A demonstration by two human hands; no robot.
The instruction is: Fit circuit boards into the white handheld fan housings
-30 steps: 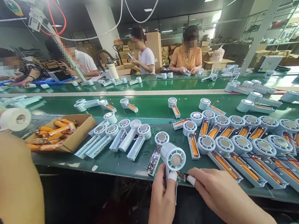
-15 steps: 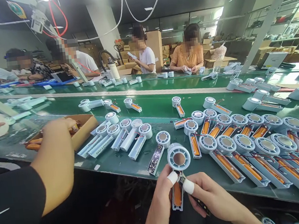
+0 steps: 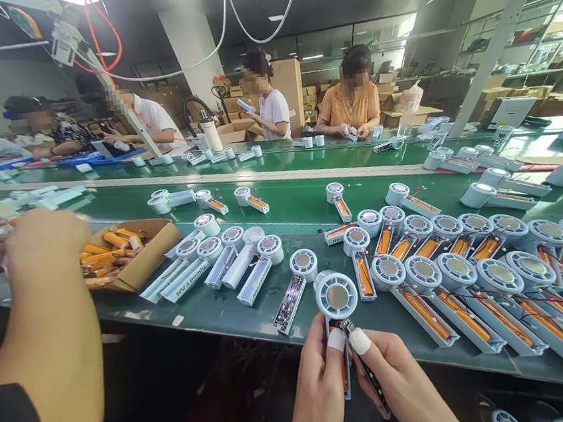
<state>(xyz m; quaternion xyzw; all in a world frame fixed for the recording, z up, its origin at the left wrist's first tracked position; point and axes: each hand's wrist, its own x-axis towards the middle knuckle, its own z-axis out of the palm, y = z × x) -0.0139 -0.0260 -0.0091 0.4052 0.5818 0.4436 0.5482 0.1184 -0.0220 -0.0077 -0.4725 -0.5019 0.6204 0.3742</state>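
Observation:
My left hand [image 3: 315, 378] is closed around the handle of a pale blue handheld fan [image 3: 337, 296], its round head pointing up. An orange battery lies in the open handle, partly covered by my thumb. My right hand [image 3: 402, 376] pinches a narrow dark circuit board [image 3: 373, 379] beside that handle, its upper end close to the base of the fan head. White wrappings cover both thumbs. Just left of the held fan, another fan [image 3: 304, 264] lies on the bench with a circuit board [image 3: 290, 304] showing in its handle.
Rows of open fans [image 3: 456, 270] with orange batteries and thin wires fill the bench's right side. Several fans [image 3: 185, 279] lie print-up on the left, beside a cardboard box [image 3: 152, 255] of batteries. A co-worker's arm [image 3: 56, 315] reaches in there. Other people sit beyond the green belt [image 3: 285, 197].
The circuit board in my right hand has swung steeper, nearer the handle's line, and my left thumb covers more of the battery. The co-worker's hand has left the battery box, moving left.

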